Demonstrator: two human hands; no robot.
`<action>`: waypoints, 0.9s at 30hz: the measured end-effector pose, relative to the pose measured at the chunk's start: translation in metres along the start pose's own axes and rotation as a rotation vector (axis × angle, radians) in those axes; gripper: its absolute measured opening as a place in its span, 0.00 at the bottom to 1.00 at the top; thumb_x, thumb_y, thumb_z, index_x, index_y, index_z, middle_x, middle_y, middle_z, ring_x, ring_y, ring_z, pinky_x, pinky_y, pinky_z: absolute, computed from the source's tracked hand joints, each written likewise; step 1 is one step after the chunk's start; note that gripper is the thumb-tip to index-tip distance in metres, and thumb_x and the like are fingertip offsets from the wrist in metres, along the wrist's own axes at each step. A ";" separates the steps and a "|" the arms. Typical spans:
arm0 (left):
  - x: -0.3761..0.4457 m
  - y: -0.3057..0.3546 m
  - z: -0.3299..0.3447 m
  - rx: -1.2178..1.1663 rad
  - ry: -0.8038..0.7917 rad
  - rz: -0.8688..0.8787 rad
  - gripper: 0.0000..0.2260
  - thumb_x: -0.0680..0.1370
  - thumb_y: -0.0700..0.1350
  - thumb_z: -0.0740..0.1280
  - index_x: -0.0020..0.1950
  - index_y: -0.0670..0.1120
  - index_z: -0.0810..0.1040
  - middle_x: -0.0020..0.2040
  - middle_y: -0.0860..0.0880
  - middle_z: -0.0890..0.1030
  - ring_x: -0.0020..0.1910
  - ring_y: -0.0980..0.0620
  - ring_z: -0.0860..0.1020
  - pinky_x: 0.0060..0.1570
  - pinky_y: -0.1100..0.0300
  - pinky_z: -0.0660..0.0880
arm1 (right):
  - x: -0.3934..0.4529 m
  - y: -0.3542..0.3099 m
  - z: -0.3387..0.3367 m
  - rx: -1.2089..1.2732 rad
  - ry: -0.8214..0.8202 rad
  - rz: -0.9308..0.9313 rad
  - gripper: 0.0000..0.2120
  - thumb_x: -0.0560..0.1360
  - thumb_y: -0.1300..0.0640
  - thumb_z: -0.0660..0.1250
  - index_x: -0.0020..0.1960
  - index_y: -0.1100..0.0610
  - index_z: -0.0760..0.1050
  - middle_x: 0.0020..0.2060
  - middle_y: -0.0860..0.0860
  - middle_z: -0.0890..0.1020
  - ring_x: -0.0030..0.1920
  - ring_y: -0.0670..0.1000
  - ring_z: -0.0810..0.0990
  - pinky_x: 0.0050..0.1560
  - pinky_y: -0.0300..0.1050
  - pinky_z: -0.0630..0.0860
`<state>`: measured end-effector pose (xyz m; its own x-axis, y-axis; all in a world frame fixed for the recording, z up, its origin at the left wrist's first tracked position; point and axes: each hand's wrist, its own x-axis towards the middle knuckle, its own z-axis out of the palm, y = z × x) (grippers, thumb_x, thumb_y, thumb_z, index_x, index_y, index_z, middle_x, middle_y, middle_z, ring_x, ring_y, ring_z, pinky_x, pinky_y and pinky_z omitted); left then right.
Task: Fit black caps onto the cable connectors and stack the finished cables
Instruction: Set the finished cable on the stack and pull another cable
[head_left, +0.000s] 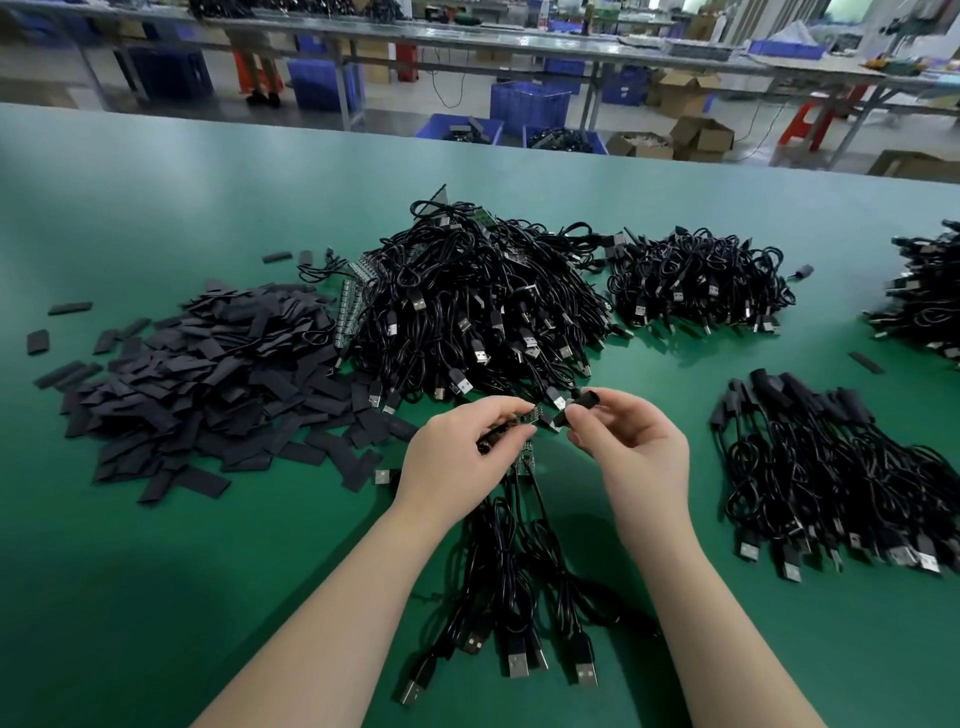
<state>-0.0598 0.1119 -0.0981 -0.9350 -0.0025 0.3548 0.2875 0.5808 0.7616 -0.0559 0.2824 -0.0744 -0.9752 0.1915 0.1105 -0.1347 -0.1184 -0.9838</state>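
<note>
Just in front of the big heap of uncapped cables (483, 306), near the middle of the green desk (156, 597), two bare hands meet. Right hand (631, 441) pinches a black cap (576, 408) between thumb and fingertips, its open end turned toward the left hand. Left hand (457, 452) grips a bundle of cables (519, 571) by their small green connector boards (530, 415), fingers curled around them; the cap sits just beside one board. The bundle's cords trail from the left hand toward the near edge of the desk, ending in silver USB plugs. Left of the big heap lies a wide pile of flat black caps (208, 384). Right of the heap, nearer the viewer, capped cables (826, 467) lie stacked. Another cable pile (696, 280) sits right of the heap, farther back.
</note>
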 end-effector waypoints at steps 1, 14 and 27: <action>0.000 0.000 0.000 -0.002 -0.005 0.001 0.12 0.74 0.61 0.65 0.56 0.63 0.79 0.48 0.66 0.81 0.50 0.68 0.78 0.48 0.64 0.78 | 0.000 0.000 0.001 0.004 -0.007 -0.011 0.11 0.71 0.65 0.76 0.43 0.48 0.85 0.34 0.48 0.84 0.38 0.46 0.84 0.44 0.37 0.80; 0.001 0.002 -0.002 0.018 -0.033 0.037 0.10 0.75 0.56 0.67 0.56 0.61 0.81 0.49 0.65 0.82 0.50 0.67 0.78 0.48 0.62 0.78 | -0.005 -0.001 0.007 -0.019 -0.074 -0.110 0.16 0.73 0.68 0.73 0.43 0.45 0.84 0.44 0.51 0.87 0.46 0.50 0.86 0.49 0.38 0.80; 0.000 0.003 -0.003 -0.003 -0.040 0.040 0.10 0.76 0.54 0.68 0.56 0.62 0.80 0.49 0.66 0.82 0.49 0.67 0.78 0.47 0.62 0.79 | -0.004 -0.001 0.007 -0.063 -0.141 -0.129 0.19 0.74 0.67 0.72 0.48 0.41 0.82 0.47 0.48 0.86 0.49 0.48 0.85 0.50 0.37 0.79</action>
<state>-0.0582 0.1115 -0.0947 -0.9304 0.0531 0.3627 0.3249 0.5777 0.7488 -0.0526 0.2751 -0.0734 -0.9662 0.0627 0.2502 -0.2528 -0.0392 -0.9667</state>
